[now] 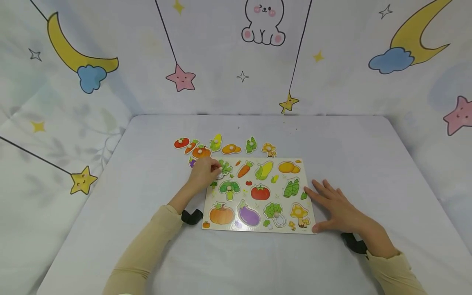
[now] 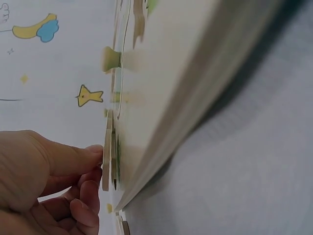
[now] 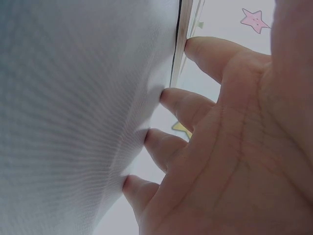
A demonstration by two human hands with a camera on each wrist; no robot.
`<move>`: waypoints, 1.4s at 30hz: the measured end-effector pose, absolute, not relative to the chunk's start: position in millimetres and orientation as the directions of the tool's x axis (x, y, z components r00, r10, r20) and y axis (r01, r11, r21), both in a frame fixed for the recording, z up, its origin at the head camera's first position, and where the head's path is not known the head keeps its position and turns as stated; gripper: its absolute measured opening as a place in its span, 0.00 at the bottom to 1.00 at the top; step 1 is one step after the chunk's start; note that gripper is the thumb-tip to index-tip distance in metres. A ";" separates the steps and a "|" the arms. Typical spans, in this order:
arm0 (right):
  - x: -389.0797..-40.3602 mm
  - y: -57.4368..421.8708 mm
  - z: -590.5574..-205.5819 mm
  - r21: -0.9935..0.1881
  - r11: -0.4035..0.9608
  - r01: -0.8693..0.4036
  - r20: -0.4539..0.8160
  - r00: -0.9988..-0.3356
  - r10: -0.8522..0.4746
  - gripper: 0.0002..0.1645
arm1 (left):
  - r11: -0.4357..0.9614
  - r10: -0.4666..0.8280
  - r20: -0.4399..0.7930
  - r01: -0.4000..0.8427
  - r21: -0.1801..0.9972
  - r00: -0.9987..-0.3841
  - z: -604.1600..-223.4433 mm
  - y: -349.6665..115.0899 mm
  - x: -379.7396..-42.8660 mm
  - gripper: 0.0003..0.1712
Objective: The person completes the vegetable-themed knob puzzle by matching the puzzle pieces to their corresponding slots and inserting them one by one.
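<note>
A wooden vegetable peg puzzle board (image 1: 254,228) lies on the white table. At its back left corner my left hand (image 1: 203,174) pinches a green leafy vegetable puzzle piece (image 1: 225,167) by thumb and finger. In the left wrist view this piece (image 2: 107,156) appears edge-on, close against the board face; whether it sits in its recess I cannot tell. My right hand (image 1: 337,211) is spread at the board's right edge, with thumb and index finger touching it. Other fingertips (image 3: 168,95) rest on the tablecloth. A knobbed broccoli piece (image 1: 229,189) and cabbage piece (image 1: 275,213) lie in the board.
Loose pieces lie behind the board: tomato (image 1: 181,142), carrot (image 1: 191,146), pumpkin (image 1: 201,152), corn (image 1: 216,142), potato (image 1: 231,149), a green asparagus-like piece (image 1: 251,144) and mushroom (image 1: 269,149). An eggplant piece (image 1: 192,162) is partly hidden by my left hand.
</note>
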State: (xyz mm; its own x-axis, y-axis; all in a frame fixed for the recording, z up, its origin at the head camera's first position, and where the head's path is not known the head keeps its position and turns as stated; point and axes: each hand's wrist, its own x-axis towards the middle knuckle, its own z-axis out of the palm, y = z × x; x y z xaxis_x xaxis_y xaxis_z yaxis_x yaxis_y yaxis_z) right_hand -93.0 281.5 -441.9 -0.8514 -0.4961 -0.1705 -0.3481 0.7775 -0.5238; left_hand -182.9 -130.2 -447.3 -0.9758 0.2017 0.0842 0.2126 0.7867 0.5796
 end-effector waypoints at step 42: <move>-92.6 283.1 -443.3 -0.520 0.790 -0.325 -0.199 -0.853 -0.482 0.68 | 0.656 -0.072 0.116 0.041 0.754 -0.991 -449.8 -174.5 -187.2 0.17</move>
State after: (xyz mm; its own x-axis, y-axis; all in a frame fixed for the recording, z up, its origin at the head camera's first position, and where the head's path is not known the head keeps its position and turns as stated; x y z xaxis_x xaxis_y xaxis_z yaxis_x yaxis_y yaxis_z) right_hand -92.6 283.1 -443.3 -0.8530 -0.4825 -0.1990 -0.3252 0.7896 -0.5204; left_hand -187.2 -174.5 -449.8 -0.9906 -0.0723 0.1163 0.0406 0.6561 0.7536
